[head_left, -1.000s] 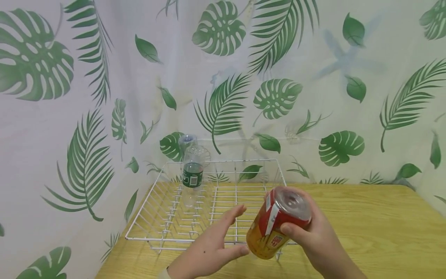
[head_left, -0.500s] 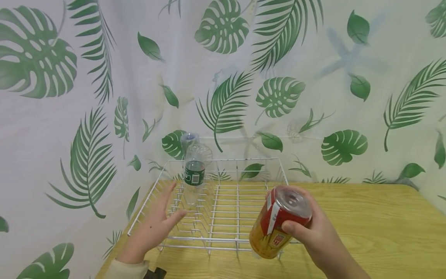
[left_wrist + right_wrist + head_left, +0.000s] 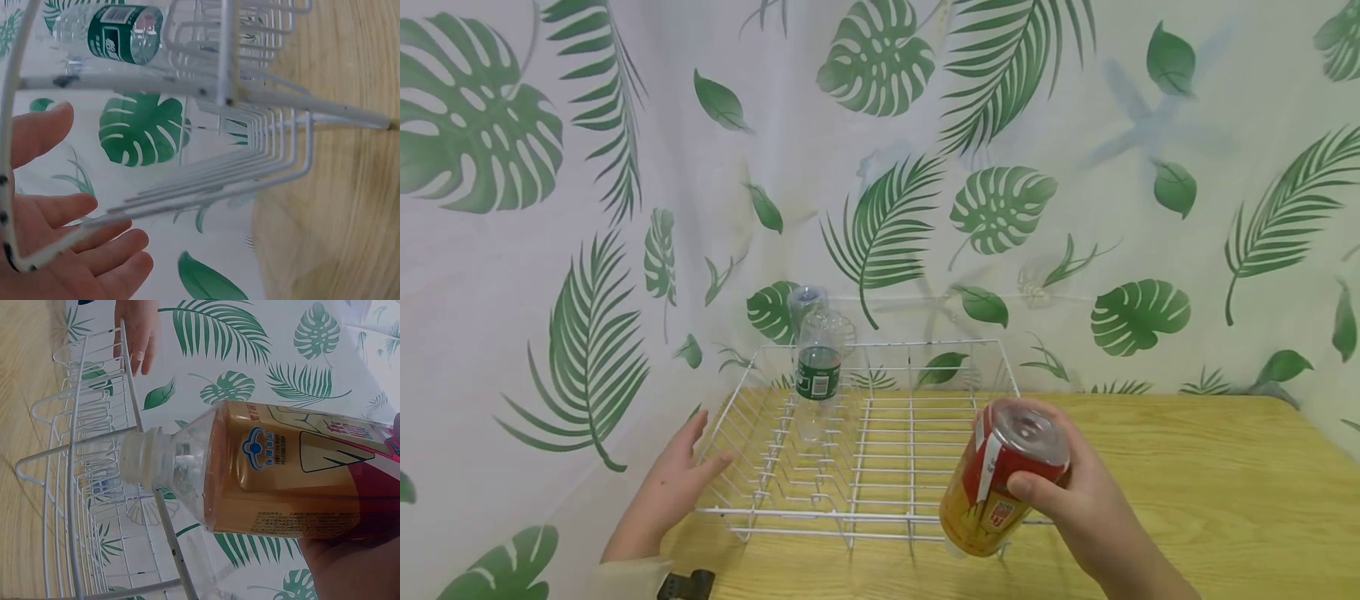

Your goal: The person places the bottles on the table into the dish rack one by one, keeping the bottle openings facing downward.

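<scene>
My right hand (image 3: 1078,492) grips a clear plastic bottle with a red and gold label (image 3: 992,483), tilted base up over the front right of a white wire rack (image 3: 910,518). Its uncapped neck (image 3: 140,459) points down in the right wrist view. Beside the rack's left front corner is my left hand (image 3: 670,483), fingers spread and holding nothing. Rack wires cross in front of that palm (image 3: 56,269) in the left wrist view; whether they touch I cannot tell. A clear bottle with a green label (image 3: 818,372) stands in the rack's left part, apparently base up.
Behind the green-labelled bottle is another clear bottle with a bluish end (image 3: 808,298), partly hidden. The rack sits on a wood-grain table (image 3: 1210,483). A leaf-print sheet (image 3: 880,233) rises behind and at the left, close to my left hand.
My left hand has moved left, away from the held bottle, across the rack's front to its left corner. My right hand and its bottle have stayed nearly still.
</scene>
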`<state>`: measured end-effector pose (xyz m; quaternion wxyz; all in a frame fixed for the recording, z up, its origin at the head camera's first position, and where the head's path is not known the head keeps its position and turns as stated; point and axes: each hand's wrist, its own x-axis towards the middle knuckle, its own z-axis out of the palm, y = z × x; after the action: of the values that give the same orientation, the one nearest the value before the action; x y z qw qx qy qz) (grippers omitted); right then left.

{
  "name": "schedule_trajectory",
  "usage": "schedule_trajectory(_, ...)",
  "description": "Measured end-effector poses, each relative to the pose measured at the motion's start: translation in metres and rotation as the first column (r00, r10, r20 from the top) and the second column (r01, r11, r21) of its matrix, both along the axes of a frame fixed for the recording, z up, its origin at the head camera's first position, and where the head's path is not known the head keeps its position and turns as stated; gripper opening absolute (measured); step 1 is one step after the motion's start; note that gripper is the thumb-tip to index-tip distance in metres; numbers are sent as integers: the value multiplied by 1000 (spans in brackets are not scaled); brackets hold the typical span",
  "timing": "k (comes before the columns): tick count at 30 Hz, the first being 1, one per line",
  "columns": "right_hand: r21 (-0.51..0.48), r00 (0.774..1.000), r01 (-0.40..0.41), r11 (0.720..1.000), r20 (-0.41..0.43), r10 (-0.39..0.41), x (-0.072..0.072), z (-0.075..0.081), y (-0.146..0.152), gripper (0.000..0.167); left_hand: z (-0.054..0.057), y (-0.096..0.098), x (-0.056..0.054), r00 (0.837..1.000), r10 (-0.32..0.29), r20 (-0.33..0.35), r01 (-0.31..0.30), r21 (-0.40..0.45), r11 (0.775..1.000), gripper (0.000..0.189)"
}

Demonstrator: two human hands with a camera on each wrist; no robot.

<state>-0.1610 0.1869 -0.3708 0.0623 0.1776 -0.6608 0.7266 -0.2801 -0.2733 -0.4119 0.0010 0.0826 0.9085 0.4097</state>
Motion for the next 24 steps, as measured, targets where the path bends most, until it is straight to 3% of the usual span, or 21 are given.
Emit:
schedule_trajectory(4,14,1000,4,1000,-4,-4,1,0,0,60,-7,-8,-5,996,1,86,-6,58,998,95)
schedule_trajectory(9,29,1000,8,1000,-17,-8,1,0,2,62,-12,-12,-10,991,-4,130,-7,87,996,85)
schedule_trajectory(13,14,999,-19,1000,-41,20,0,1,3,63,-17,-14,-12,989,-47,142,24,159,987,69)
schedule_trajectory(17,-10,998,-36,999,-56,35,0,1,4,64,-20,-13,-11,989,-95,112,72,192,979,59)
schedule_trajectory(20,-8,997,-25,1000,-75,24,-1,4,1,64,-21,-12,-11,990,-108,90,87,210,974,57)
schedule_trajectory(24,15,993,-9,1000,-119,11,-6,13,-7,65,-20,-11,-11,988,-104,110,75,239,968,57)
